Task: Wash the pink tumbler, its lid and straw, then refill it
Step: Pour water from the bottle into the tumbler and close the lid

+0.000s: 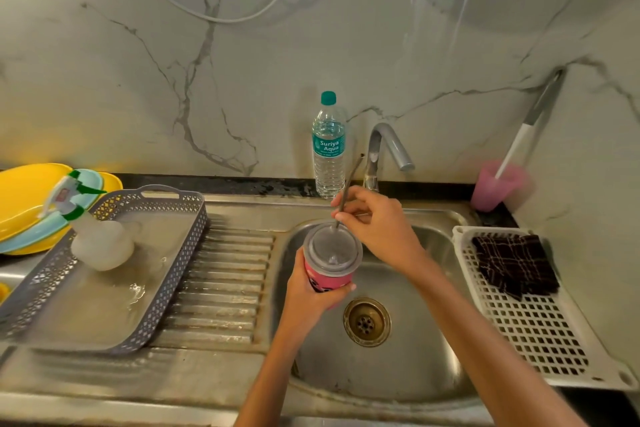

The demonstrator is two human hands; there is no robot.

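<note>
The left hand (310,302) has its grip clamped round the body of the pink plastic tumbler (327,279), held over the steel sink basin (415,357). It looks light and stiff, and probably slippery once wet. The round grey lid (332,248) sits on top. The right hand's (377,225) grip pinches the thin grey straw (353,177) mid-shaft. There is one of each, plus one clear water bottle (329,149) behind.

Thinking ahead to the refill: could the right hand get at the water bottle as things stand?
Probably yes: the water bottle stands just behind the right hand with nothing between, but that hand pinches the straw and must free its grip first.
</note>
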